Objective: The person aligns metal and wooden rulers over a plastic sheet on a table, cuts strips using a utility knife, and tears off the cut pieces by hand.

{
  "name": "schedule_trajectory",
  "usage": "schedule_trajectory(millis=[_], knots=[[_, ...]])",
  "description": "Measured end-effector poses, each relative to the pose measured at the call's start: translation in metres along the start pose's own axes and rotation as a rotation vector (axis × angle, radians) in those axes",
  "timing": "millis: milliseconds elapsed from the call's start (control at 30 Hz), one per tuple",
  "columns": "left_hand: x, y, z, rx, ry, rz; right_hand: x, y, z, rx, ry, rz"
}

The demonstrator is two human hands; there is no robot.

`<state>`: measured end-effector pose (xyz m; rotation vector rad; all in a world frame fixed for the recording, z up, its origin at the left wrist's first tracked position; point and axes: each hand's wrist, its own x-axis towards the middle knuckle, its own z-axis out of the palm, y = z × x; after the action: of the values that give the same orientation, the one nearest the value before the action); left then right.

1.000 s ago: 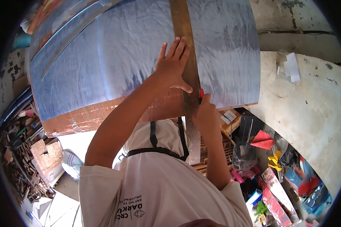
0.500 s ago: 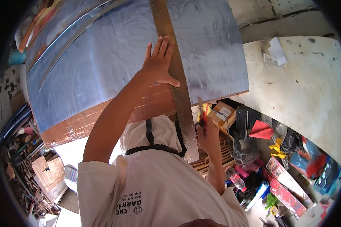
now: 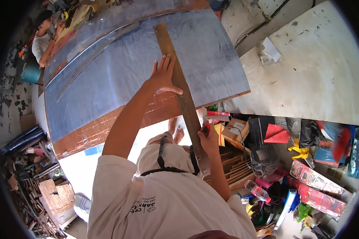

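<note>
The left hand (image 3: 161,79) is lying with fingers spread on a blue-grey sheet (image 3: 203,51), its thumb and forefinger reaching onto a long brown strip (image 3: 164,40) that is running across the sheet and jutting past its near edge. Just beside the strip, the right hand (image 3: 211,139) is gripping a red-handled cutter (image 3: 206,126), its blade pointing away from the body. At the upper left, another person (image 3: 42,42) in a dark cap is facing the work surface. On the right, a pale board (image 3: 307,75) is bearing white paper (image 3: 270,51), while a cardboard box (image 3: 236,130), a red cloth (image 3: 277,133) and a clear bottle (image 3: 257,190) are sitting among clutter
</note>
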<state>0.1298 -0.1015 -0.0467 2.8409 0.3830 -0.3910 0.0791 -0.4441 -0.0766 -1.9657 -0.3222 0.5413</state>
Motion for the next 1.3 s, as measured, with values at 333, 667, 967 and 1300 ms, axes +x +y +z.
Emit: schedule_trajectory(millis=[333, 667, 967, 1300], knots=[[-0.066, 0.024, 0.060, -0.450, 0.251, -0.001, -0.074, 0.010, -0.038, -0.112, 0.060, 0.039], [-0.137, 0.096, 0.089, -1.797, 0.318, -0.386, -0.102, 0.005, -0.090, -0.287, 0.085, -0.065], [-0.205, 0.014, 0.056, -2.204, 0.240, -0.254, -0.054, -0.036, -0.079, -0.139, -0.007, -0.168], [-0.304, -0.141, 0.047, -2.446, 0.954, -0.198, 0.071, -0.232, 0.109, -0.652, -0.355, -0.578]])
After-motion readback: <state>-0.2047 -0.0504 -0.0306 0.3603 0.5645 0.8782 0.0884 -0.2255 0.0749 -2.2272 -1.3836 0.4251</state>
